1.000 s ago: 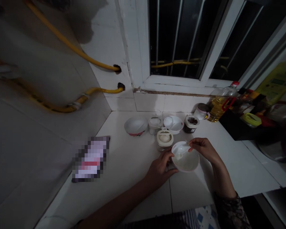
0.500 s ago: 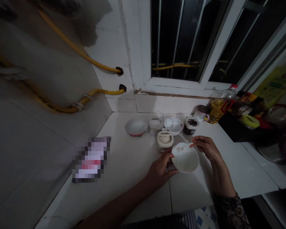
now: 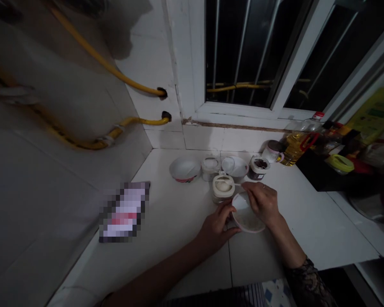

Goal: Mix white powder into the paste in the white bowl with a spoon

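My left hand [image 3: 218, 224] grips a white bowl [image 3: 247, 217] by its left rim, tilted towards me. A small amount of pale stuff lies in the bowl, too dim to name. Above the bowl's right side, my right hand [image 3: 263, 202] pinches the handle of a small white spoon [image 3: 236, 184]. The spoon's far end reaches into an open square jar [image 3: 223, 191] of white grains, just beyond the bowl. My right hand partly covers the bowl.
Behind the jar stand a shallow bowl [image 3: 184, 169], a clear jar [image 3: 210, 168], another bowl [image 3: 240, 167] and a jar with dark contents [image 3: 257, 167]. A lidded mug [image 3: 273, 151] and an oil bottle [image 3: 296, 147] are at the back right. A blurred-out packet-like thing [image 3: 124, 213] lies left.
My right hand has moved left over the bowl, carrying the spoon from above the bowl's rim to the open jar. My left hand keeps its hold on the bowl.
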`<move>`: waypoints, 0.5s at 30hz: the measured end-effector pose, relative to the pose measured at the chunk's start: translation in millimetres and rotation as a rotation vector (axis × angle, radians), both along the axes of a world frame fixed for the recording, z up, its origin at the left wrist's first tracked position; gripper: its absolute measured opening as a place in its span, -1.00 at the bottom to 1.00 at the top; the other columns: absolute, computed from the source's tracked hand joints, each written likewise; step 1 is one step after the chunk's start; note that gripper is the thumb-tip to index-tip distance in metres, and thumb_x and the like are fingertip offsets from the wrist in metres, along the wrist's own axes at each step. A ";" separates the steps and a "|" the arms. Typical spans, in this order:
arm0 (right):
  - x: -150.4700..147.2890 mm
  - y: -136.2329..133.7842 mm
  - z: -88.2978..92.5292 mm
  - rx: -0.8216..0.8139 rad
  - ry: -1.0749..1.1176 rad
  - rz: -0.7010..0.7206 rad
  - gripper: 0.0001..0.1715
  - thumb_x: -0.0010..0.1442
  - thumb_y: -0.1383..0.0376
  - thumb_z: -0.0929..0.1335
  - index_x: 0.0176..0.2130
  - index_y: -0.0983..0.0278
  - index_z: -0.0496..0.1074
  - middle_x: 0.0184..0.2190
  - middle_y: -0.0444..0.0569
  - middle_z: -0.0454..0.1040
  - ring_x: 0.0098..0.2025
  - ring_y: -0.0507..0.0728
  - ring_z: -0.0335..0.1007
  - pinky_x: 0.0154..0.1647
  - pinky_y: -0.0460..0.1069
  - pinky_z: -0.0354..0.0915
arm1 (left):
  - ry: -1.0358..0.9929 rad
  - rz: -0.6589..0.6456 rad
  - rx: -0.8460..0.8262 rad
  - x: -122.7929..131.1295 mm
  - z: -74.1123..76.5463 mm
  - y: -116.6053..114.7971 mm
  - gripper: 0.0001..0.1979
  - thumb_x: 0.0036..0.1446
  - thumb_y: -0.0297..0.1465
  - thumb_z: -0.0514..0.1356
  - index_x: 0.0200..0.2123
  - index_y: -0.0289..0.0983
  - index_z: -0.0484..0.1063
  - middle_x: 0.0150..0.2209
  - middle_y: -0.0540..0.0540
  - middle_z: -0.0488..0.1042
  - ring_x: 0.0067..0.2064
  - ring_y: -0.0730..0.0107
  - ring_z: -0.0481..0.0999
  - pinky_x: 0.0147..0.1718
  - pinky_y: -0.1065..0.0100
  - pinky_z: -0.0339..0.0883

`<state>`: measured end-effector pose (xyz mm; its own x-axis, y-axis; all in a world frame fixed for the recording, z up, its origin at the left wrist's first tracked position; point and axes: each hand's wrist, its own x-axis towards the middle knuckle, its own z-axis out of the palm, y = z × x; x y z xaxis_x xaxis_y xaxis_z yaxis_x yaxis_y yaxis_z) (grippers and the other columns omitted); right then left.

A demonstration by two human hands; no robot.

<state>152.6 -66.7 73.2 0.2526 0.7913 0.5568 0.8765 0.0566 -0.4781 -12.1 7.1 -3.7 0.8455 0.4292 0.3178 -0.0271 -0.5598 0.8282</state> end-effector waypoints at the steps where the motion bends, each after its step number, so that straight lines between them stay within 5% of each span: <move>1: 1.1 -0.9 0.9 0.009 0.042 -0.053 -0.73 0.21 0.22 0.24 -0.27 0.22 0.51 -0.31 0.09 0.57 -0.30 0.17 0.45 -0.22 0.05 0.31 | -0.008 0.004 0.011 0.0 0.3 0.1 -0.64 0.09 -0.30 0.26 -0.06 -0.19 0.24 0.14 -0.18 0.23 -0.19 0.33 0.52 -0.18 0.27 0.44; 4: 9.2 -3.4 5.7 0.055 0.277 -0.196 -0.71 0.20 0.11 0.26 -0.30 0.23 0.47 -0.35 0.05 0.56 -0.34 0.16 0.41 -0.24 0.05 0.30 | -0.027 0.010 0.043 -0.4 1.2 0.4 -0.67 0.09 -0.31 0.25 -0.09 -0.20 0.26 0.14 -0.19 0.24 -0.20 0.33 0.52 -0.21 0.28 0.44; 8: 29.0 -11.9 9.8 -0.058 0.539 -0.149 -0.69 0.12 0.06 0.33 -0.33 0.25 0.42 -0.48 -0.03 0.52 -0.41 0.13 0.40 -0.35 -0.01 0.27 | -0.042 0.015 0.075 -0.8 1.0 0.6 -0.71 0.10 -0.32 0.25 -0.12 -0.19 0.28 0.13 -0.19 0.23 -0.08 0.27 0.48 -0.19 0.30 0.43; 15: 35.4 -27.4 10.5 -0.435 0.227 0.009 -0.80 0.17 0.23 0.27 -0.35 0.22 0.47 -0.48 -0.08 0.52 -0.43 0.10 0.40 -0.35 -0.05 0.21 | -0.015 0.028 0.076 1.0 -1.0 1.3 -0.79 0.11 -0.30 0.25 -0.20 -0.20 0.35 0.11 -0.17 0.24 0.01 0.22 0.43 -0.14 0.30 0.41</move>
